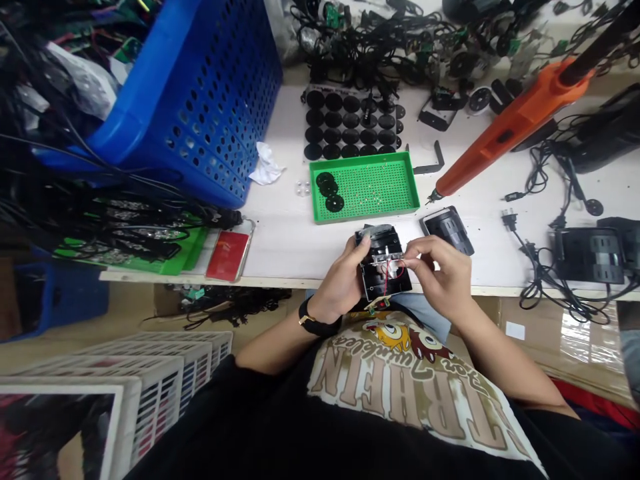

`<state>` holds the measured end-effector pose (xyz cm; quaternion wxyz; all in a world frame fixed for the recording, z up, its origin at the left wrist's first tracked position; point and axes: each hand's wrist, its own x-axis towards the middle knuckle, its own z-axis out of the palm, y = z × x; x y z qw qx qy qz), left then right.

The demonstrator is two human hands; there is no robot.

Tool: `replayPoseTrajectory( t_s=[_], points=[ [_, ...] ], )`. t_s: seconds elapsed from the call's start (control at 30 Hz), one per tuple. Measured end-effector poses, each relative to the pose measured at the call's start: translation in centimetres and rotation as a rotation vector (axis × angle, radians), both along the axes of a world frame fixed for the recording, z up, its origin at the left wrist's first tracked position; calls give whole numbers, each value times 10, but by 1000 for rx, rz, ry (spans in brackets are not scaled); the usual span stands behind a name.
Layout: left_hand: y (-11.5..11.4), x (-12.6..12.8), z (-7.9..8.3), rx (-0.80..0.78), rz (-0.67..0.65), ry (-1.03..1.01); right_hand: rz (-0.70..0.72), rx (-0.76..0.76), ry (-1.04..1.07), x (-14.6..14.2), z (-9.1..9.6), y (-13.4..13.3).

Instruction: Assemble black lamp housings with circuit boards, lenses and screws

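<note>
My left hand (345, 280) is wrapped round the left side of an opened black plastic housing (375, 280), its thumb on the upper part. Inside the housing sits a clear and silvery part (393, 268) with thin red wires. A small circuit board (377, 305) hangs at the lower end of the wires. My right hand (443, 270) pinches at the right edge of the housing, thumb and forefinger together beside the wires; what lies between the fingertips is too small to make out. Just beyond it lies a black cover (447, 229) on the table.
A green tray (413, 180) holds black discs and small screws. An orange electric screwdriver (505, 133) hangs at the right, tip low over the table. A large blue basket (235, 100) stands left, near a red phone-like object (227, 255). Cables and black housings (590, 253) lie right.
</note>
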<state>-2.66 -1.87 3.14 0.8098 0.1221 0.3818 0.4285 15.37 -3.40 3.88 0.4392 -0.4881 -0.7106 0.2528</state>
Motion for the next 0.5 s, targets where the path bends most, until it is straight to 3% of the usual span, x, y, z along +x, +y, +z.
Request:
replayPoseTrajectory(
  t_s=[0.13, 0.5],
  points=[
    [3, -2, 2, -35, -71, -88, 13, -87, 5, 1, 5, 7],
    [3, -5, -5, -77, -68, -55, 9, -185, -21, -4, -3, 17]
  ],
)
